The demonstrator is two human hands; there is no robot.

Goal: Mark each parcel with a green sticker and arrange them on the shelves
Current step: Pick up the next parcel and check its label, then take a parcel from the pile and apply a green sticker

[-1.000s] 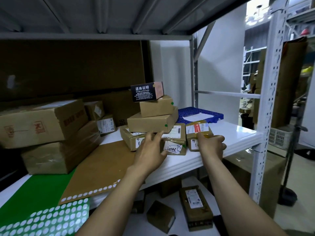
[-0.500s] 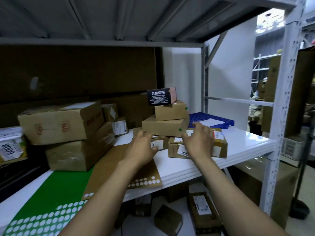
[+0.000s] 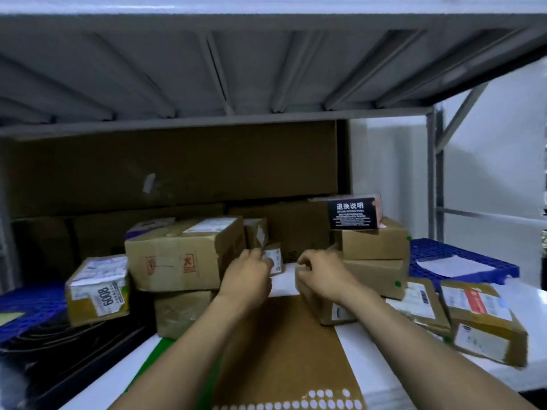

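Head view: the look has swung left and deeper into the shelf (image 3: 364, 350). Both hands have left the low labelled parcels (image 3: 485, 321) at the front, which now lie off to the right.

The left hand (image 3: 247, 275) is up against a small parcel (image 3: 274, 259) at the back, tucked between the big carton (image 3: 180, 258) and the stack (image 3: 373, 247). The right hand (image 3: 321, 275) is near it, fingers curled. The two hands are apart, with bare shelf showing between them. Motion blur hides whether either has closed on anything, so I cannot tell.

I read this as the next parcel being fetched for its green dot. The small parcel stands with its white label facing us and its long axis upright. The sticker sheet (image 3: 284, 344) lies under the wrists, running front to back.
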